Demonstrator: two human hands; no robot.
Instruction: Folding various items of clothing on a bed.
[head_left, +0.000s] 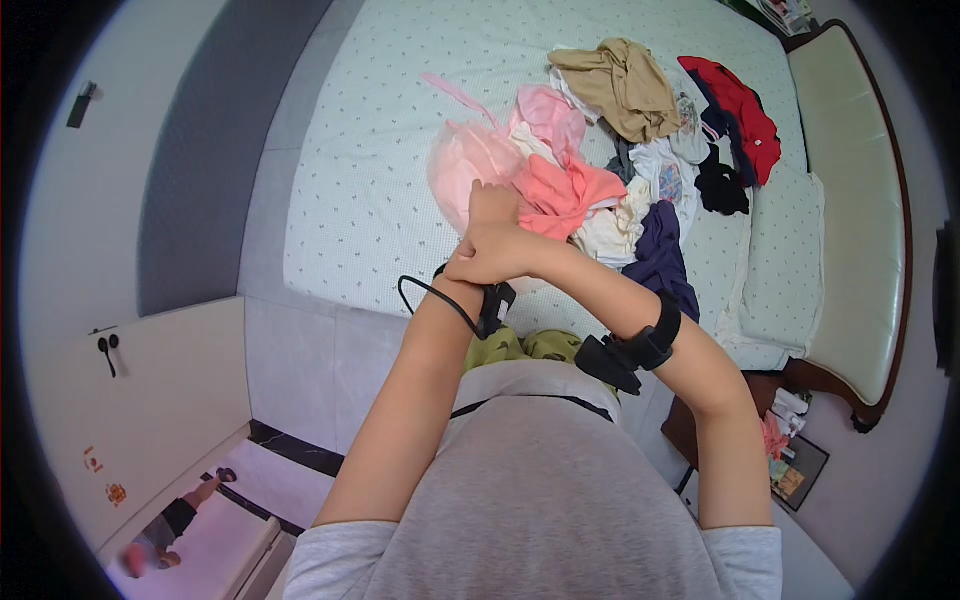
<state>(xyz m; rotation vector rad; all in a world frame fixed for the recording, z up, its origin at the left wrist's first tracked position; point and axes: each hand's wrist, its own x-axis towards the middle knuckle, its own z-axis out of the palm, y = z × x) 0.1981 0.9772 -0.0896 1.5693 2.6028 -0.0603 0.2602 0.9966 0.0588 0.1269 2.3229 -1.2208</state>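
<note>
My right hand is closed around my left wrist, just beside a black strapped device with a looped cable. Beyond it, my left hand reaches over the edge of a pale pink sheer garment; whether its fingers touch the cloth is unclear. A coral garment lies just right of the hands, with a pink garment behind it. Another black strapped device sits on my right forearm. Cream cloth and a dark purple garment lie further right.
The clothes lie on a bed with a patterned pale sheet. Towards the padded headboard are a tan garment, a red and navy garment and black cloth. Another person is at the lower left, beyond a white door.
</note>
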